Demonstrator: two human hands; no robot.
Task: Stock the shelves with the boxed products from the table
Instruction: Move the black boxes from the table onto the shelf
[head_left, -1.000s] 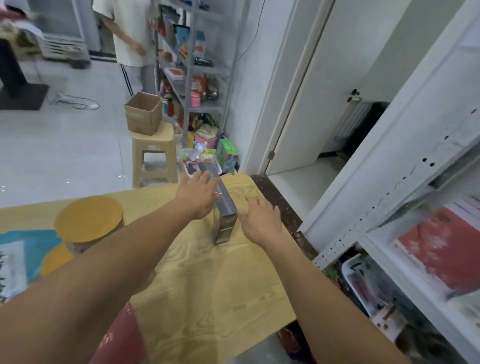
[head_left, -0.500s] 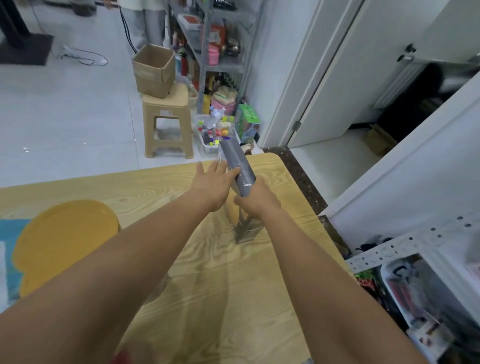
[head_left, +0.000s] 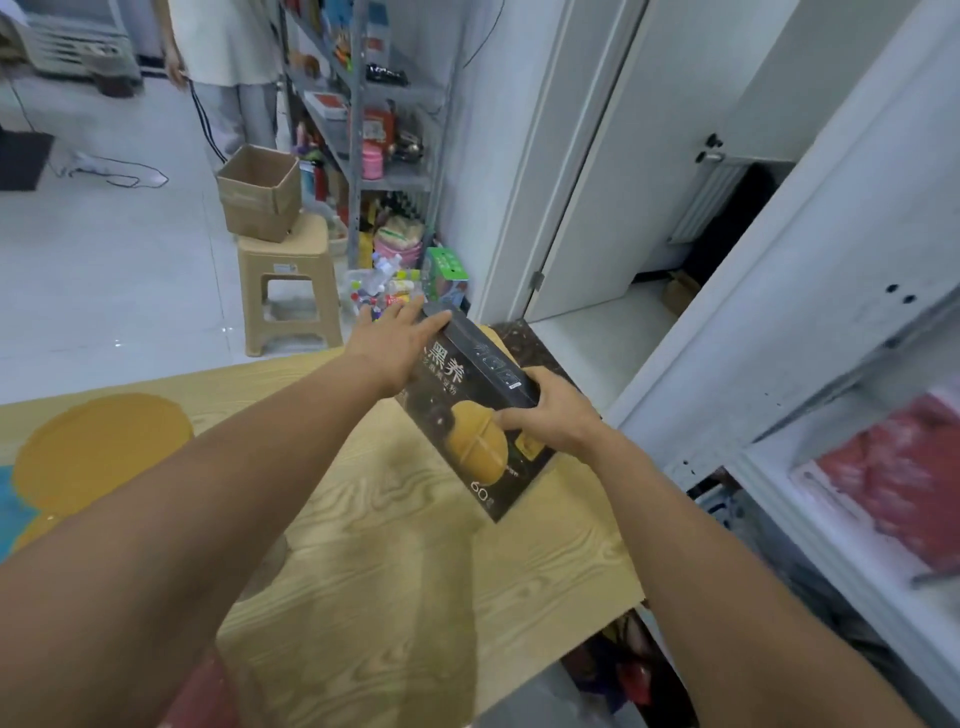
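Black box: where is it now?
Head view, right of centre: the black box tilts over the table, left hand flat on its far end, right hand gripping its top edge.

- On the face of the black box (head_left: 441, 400) I read large pale characters, "黑养", above its yellow picture (head_left: 475, 444).
- Below that picture, near the box's lowest corner, I read "60".
- The smaller print around the picture is too blurred for me.

1 head-worn wide-angle camera looks forward and down, close over the wooden table (head_left: 395, 571), white shelves (head_left: 810, 332) at right.
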